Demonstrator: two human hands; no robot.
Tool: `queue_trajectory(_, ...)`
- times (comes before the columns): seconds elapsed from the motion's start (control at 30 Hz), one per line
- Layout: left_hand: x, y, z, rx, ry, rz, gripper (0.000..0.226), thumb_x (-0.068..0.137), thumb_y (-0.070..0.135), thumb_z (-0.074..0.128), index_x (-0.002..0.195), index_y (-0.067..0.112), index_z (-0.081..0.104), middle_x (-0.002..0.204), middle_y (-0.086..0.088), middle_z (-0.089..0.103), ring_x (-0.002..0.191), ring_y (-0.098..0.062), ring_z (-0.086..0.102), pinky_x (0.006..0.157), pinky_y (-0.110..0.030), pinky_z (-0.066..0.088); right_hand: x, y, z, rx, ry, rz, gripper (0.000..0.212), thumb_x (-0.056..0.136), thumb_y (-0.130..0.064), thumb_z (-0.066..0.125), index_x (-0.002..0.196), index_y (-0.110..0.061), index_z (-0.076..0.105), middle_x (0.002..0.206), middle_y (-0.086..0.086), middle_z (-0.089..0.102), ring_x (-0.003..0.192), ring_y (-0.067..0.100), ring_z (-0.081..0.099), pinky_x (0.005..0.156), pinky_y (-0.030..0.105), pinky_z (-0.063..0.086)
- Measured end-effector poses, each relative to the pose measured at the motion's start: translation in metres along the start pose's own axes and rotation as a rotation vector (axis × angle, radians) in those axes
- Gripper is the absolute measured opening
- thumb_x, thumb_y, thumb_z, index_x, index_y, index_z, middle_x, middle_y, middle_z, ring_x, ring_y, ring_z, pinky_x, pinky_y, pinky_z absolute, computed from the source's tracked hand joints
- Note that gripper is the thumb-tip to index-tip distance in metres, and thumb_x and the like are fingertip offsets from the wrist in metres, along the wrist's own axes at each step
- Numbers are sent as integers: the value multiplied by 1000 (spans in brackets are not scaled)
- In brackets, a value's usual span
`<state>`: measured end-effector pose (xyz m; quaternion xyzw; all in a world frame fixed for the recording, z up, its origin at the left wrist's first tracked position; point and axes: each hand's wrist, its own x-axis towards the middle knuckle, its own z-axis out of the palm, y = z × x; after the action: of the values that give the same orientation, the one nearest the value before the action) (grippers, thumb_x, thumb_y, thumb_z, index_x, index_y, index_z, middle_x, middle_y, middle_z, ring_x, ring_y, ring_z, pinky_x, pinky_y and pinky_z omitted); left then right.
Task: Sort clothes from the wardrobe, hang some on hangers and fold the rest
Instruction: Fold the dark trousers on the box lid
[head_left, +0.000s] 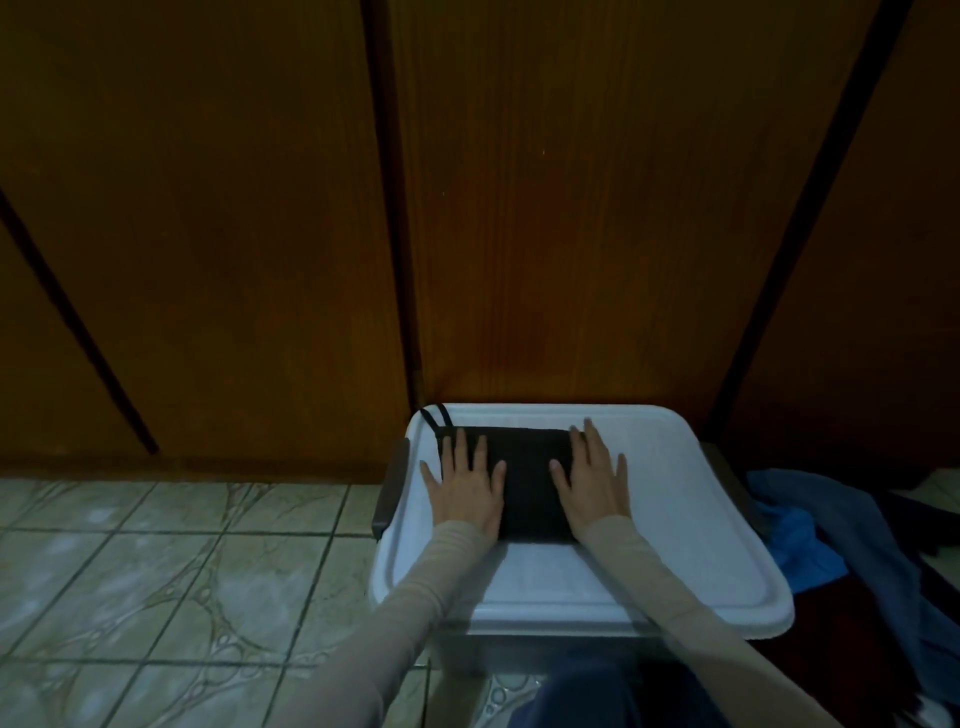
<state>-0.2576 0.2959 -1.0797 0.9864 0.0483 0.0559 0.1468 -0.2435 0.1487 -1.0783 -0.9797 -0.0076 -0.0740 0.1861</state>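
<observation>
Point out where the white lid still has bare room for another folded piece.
Bare patches on the white lid: right of the right hand up to the rim, and the near strip between the sleeves. The middle is crowded: both hands, left hand too, lie flat on the folded black garment.

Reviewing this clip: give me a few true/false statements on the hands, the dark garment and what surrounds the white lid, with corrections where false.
1. Both hands, left hand and right hand, lie flat on the folded black strappy garment. True.
2. The garment lies on the tiled floor. False: it lies on the white plastic box lid.
3. Two thin straps stick out at the garment's far left corner. True.
4. The right hand's fingers pinch a hanger. False: they are straight, and no hanger shows.
5. A heap of blue clothes lies to the right of the box. True.
</observation>
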Motion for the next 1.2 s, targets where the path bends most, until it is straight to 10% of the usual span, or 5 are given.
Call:
queue_trajectory(0.93,27,-2,35,103,-82,128,51,101,33,10,150,19,10,158,-2,8,146,-14,3,117,-32,-1,24,-11,35,-270,-270,-146,52,103,-31,11,150,-11,1,158,2,-1,145,12,-4,117,36,-5)
queue_trajectory(1.2,17,1,25,21,-83,36,50,102,39,18,150,25,12,159,-4,2,146,-19,-1,117,-35,-1,12,-6,33,-132,-149,104,58,98,-51,22,150,-29,9,158,3,-1,146,21,0,115,49,1)
